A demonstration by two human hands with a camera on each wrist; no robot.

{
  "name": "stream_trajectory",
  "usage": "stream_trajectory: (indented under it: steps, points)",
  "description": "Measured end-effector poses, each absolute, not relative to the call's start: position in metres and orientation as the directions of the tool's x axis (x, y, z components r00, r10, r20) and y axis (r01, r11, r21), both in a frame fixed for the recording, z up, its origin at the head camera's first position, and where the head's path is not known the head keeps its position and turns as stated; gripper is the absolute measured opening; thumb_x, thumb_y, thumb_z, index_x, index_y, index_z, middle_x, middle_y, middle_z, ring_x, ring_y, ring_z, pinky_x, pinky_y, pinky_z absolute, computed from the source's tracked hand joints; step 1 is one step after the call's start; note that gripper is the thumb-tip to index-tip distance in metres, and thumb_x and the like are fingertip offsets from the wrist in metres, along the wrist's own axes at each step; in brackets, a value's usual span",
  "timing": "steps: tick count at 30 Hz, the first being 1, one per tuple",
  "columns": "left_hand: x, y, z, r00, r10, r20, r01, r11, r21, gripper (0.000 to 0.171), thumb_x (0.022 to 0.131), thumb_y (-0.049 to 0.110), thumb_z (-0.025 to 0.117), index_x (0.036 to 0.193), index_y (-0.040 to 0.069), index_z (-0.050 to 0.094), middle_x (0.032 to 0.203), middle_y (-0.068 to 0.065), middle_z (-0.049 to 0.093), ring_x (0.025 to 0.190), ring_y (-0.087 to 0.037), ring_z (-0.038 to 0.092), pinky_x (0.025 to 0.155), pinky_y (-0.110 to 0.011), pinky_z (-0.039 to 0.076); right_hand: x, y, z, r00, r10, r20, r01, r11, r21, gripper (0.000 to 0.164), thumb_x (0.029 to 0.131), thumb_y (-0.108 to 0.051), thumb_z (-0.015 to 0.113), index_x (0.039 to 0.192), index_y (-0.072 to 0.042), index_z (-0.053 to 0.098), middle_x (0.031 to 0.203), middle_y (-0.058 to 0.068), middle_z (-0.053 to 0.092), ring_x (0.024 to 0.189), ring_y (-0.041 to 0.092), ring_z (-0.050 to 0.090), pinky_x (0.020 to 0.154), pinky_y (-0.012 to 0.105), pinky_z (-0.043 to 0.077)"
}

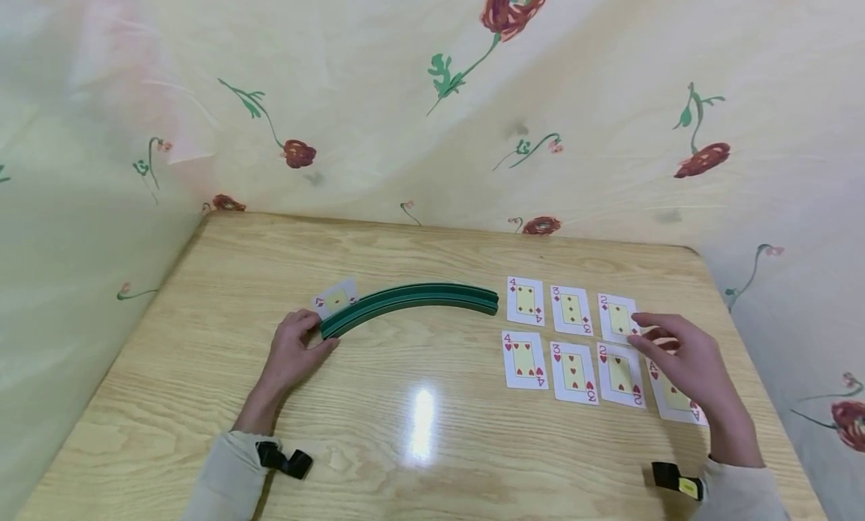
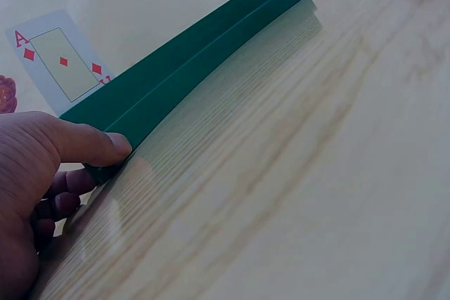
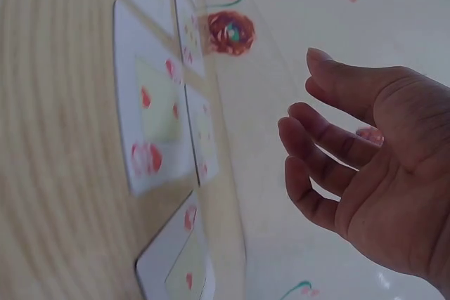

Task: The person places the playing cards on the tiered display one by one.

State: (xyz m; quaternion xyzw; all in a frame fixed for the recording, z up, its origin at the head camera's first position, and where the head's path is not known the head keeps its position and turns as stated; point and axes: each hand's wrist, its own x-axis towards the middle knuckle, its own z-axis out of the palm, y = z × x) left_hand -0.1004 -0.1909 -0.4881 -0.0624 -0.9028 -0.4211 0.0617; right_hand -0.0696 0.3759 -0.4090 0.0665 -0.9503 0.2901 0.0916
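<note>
A curved green card holder (image 1: pixel 412 296) lies across the left middle of the table. My left hand (image 1: pixel 293 352) grips its near left end, with the thumb (image 2: pixel 116 147) on top and the other fingers curled beneath. An ace of diamonds (image 2: pixel 62 61) stands tilted at that end, its lower edge hidden by the holder. My right hand (image 1: pixel 682 356) hovers over the card rows at the right, holding nothing, its fingers loosely bent and thumb apart. Nearest to it are the two of diamonds (image 1: pixel 616 318), the two of hearts (image 1: pixel 620 374) and the partly covered ace of hearts (image 1: pixel 676 401).
Left of the twos, the back row has the three of diamonds (image 1: pixel 571 311) and four of diamonds (image 1: pixel 525 301). In front of them lie the three of hearts (image 1: pixel 574 373) and four of hearts (image 1: pixel 524 360). A flowered cloth (image 1: pixel 372 93) hangs behind the wooden table (image 1: pixel 378 416).
</note>
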Motion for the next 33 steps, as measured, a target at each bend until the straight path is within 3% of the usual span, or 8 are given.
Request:
stream_trajectory:
  steps: [12, 14, 16, 19, 22, 29, 33]
  points:
    - [-0.098, -0.192, -0.487, -0.986, 0.062, 0.154, 0.158, 0.635, 0.756, 0.035, 0.082, 0.009, 0.081, 0.114, -0.003, 0.071, 0.112, -0.020, 0.068, 0.103, -0.031, 0.055, 0.088, -0.042, 0.041, -0.048, 0.417, -0.423, -0.996, 0.003, 0.090, -0.041, 0.877, -0.478, 0.045, 0.087, -0.017, 0.078, 0.124, 0.004, 0.064, 0.123, 0.032, 0.061, 0.091, -0.027, 0.032, 0.063, 0.010, 0.042]
    - [-0.098, -0.192, -0.486, -0.986, 0.063, 0.153, 0.158, 0.632, 0.758, 0.036, 0.083, 0.009, 0.080, 0.115, -0.003, 0.071, 0.112, -0.020, 0.068, 0.104, -0.031, 0.055, 0.089, -0.043, 0.042, -0.046, 0.421, -0.424, -0.999, 0.021, 0.045, -0.002, 0.886, -0.464, 0.050, 0.087, -0.021, 0.079, 0.126, 0.005, 0.063, 0.125, 0.034, 0.059, 0.098, -0.011, 0.047, 0.063, 0.015, 0.044]
    - [-0.098, -0.192, -0.486, -0.987, 0.062, 0.151, 0.157, 0.629, 0.762, 0.037, 0.083, 0.009, 0.080, 0.116, -0.004, 0.071, 0.113, -0.020, 0.068, 0.104, -0.031, 0.055, 0.089, -0.044, 0.042, -0.044, 0.424, -0.425, -0.999, 0.040, -0.006, 0.038, 0.893, -0.449, 0.055, 0.087, -0.026, 0.079, 0.128, 0.005, 0.061, 0.128, 0.036, 0.056, 0.107, 0.014, 0.056, 0.068, 0.026, 0.049]
    - [-0.097, -0.192, -0.486, -0.986, 0.062, 0.155, 0.159, 0.629, 0.761, 0.038, 0.083, 0.009, 0.080, 0.117, -0.004, 0.070, 0.113, -0.021, 0.068, 0.105, -0.032, 0.055, 0.090, -0.045, 0.042, -0.042, 0.428, -0.427, -0.995, 0.058, -0.078, 0.087, 0.893, -0.442, 0.062, 0.088, -0.032, 0.078, 0.131, 0.007, 0.056, 0.134, 0.039, 0.049, 0.117, 0.051, 0.046, 0.075, 0.049, 0.052]
    - [-0.097, -0.192, -0.486, -0.986, 0.062, 0.153, 0.157, 0.628, 0.762, 0.039, 0.083, 0.008, 0.080, 0.118, -0.005, 0.070, 0.112, -0.021, 0.067, 0.104, -0.032, 0.054, 0.090, -0.044, 0.042, -0.040, 0.433, -0.430, -0.991, 0.061, -0.115, 0.106, 0.896, -0.432, 0.068, 0.087, -0.035, 0.079, 0.133, 0.007, 0.054, 0.136, 0.041, 0.044, 0.120, 0.056, 0.041, 0.081, 0.065, 0.046]
    - [-0.098, -0.191, -0.487, -0.987, 0.062, 0.149, 0.155, 0.620, 0.769, 0.037, 0.081, 0.008, 0.081, 0.115, -0.003, 0.071, 0.111, -0.020, 0.068, 0.103, -0.029, 0.054, 0.088, -0.038, 0.040, -0.034, 0.440, -0.439, -0.987, 0.006, -0.162, 0.079, 0.891, -0.447, 0.075, 0.081, -0.031, 0.084, 0.133, 0.010, 0.051, 0.140, 0.042, 0.038, 0.125, 0.060, 0.031, 0.094, 0.074, 0.030]
    - [-0.098, -0.190, -0.487, -0.986, 0.064, 0.156, 0.162, 0.621, 0.767, 0.036, 0.081, 0.008, 0.081, 0.114, -0.002, 0.071, 0.109, -0.019, 0.068, 0.101, -0.028, 0.054, 0.086, -0.036, 0.041, -0.030, 0.442, -0.444, -0.990, -0.028, -0.136, 0.037, 0.892, -0.450, 0.079, 0.072, -0.030, 0.090, 0.130, 0.009, 0.054, 0.140, 0.042, 0.038, 0.124, 0.062, 0.031, 0.096, 0.077, 0.026]
